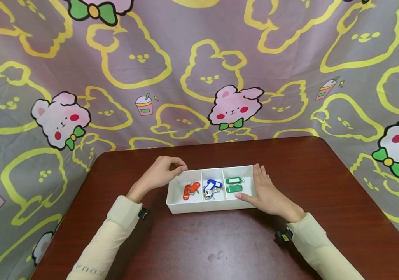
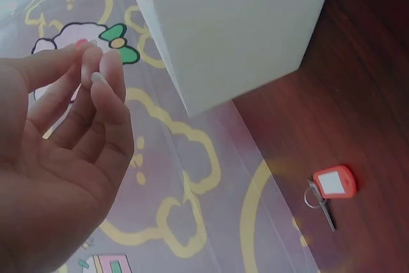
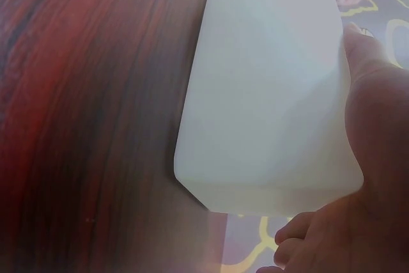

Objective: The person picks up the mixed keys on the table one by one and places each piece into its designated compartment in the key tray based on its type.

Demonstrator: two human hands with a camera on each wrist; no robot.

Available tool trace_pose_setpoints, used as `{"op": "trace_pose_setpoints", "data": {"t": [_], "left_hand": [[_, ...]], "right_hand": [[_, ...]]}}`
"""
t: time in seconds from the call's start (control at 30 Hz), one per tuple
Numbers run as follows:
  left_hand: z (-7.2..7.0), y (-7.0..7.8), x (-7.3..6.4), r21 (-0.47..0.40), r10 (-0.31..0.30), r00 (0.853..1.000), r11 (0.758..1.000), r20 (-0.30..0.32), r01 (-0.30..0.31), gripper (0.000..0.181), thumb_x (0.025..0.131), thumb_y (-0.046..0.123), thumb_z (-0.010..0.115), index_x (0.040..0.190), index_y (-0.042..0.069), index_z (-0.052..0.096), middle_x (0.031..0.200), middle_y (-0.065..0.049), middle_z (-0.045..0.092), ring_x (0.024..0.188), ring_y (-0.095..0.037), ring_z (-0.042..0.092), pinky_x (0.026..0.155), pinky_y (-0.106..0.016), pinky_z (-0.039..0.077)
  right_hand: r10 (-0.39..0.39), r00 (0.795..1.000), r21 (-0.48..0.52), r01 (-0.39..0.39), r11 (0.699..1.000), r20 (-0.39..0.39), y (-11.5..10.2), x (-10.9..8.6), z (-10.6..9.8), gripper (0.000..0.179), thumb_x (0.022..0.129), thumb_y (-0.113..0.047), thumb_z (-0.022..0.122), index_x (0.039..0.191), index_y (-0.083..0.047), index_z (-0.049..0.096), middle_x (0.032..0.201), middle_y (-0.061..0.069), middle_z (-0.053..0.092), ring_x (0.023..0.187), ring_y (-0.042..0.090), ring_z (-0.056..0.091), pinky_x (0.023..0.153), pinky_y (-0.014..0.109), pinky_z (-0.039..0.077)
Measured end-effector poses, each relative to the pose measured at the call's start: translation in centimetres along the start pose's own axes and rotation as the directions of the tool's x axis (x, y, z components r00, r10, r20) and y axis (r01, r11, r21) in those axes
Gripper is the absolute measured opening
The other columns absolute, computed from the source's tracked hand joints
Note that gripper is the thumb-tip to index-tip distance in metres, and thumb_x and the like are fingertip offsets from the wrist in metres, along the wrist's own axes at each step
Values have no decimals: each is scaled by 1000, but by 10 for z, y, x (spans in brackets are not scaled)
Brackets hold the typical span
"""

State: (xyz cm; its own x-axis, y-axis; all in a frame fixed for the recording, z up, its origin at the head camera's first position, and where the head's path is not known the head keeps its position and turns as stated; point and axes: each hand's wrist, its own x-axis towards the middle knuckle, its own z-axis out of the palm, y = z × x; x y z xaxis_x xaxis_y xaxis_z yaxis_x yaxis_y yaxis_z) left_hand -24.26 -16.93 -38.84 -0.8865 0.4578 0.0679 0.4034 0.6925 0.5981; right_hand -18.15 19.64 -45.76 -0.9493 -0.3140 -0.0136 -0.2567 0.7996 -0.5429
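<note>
A white three-compartment box (image 1: 184, 207) stands on the brown table. Orange-red key tags (image 1: 186, 192) with a ring lie in its left compartment. Blue key tags (image 1: 209, 188) and metal keys fill the middle one, and green key tags (image 1: 234, 188) lie in the right one. Beside the box's left end hovers my left hand (image 1: 162, 171), fingers loosely bent with nothing visible between them. My right hand (image 1: 267, 192) rests on the box's right end, fingers fairly straight, thumb over the front rim. The left wrist view shows another red key tag (image 2: 335, 182) with a key on the table.
The brown wooden table (image 1: 199, 249) extends around the box on all sides. A patterned cloth curtain (image 1: 171, 93) with cartoon rabbits hangs behind the table and along its sides.
</note>
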Motion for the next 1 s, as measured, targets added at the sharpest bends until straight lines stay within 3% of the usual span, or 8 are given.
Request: {"op": "trace_pose_setpoints", "data": {"t": [0.23, 0.57, 0.67, 0.8, 1.0], "left_hand": [[-6, -9, -7, 2, -18, 997, 1000, -72, 18, 19, 104, 28, 67, 109, 15, 80, 97, -8, 79, 84, -16, 66, 76, -32, 52], [-17, -22, -15, -73, -88, 991, 994, -101, 81, 19, 104, 29, 67, 112, 15, 78, 98, -15, 78, 66, -24, 64, 58, -31, 51], [-20, -25, -17, -71, -109, 988, 992, -108, 102, 19, 104, 31, 68, 113, 17, 78, 99, -14, 78, 68, -25, 65, 62, -32, 53], [-22, -31, -18, -51, -116, 986, 993, -124, 110, 21, 103, 30, 68, 114, 15, 78, 96, -7, 78, 88, -29, 71, 75, -33, 54], [-22, -42, -18, -39, -117, 983, 993, -140, 113, 21, 104, 29, 68, 113, 14, 79, 97, -8, 80, 92, -26, 73, 80, -35, 54]], "right_hand": [[4, 1000, -2, -4, 1000, 5, 1, -1, 1, 122, 94, -62, 69, 162, 14, 3, 172, 37, 1, 160, 58, 1, 127, 72, 13], [4, 1000, -3, -4, 1000, 7, 0, 0, 0, 122, 94, -62, 70, 162, 14, 4, 172, 37, 1, 160, 58, 1, 127, 72, 13], [5, 1000, -1, -5, 1000, 8, 0, -1, -1, 122, 94, -61, 70, 162, 14, 3, 172, 37, 1, 160, 58, 1, 127, 72, 13], [3, 1000, 2, -3, 1000, 5, 0, -1, -1, 122, 94, -61, 70, 162, 15, 4, 172, 37, 1, 159, 58, 1, 127, 72, 13], [4, 1000, 3, -4, 1000, 3, 1, -1, 0, 122, 93, -62, 70, 162, 14, 4, 172, 37, 1, 160, 58, 1, 127, 72, 13]]}}
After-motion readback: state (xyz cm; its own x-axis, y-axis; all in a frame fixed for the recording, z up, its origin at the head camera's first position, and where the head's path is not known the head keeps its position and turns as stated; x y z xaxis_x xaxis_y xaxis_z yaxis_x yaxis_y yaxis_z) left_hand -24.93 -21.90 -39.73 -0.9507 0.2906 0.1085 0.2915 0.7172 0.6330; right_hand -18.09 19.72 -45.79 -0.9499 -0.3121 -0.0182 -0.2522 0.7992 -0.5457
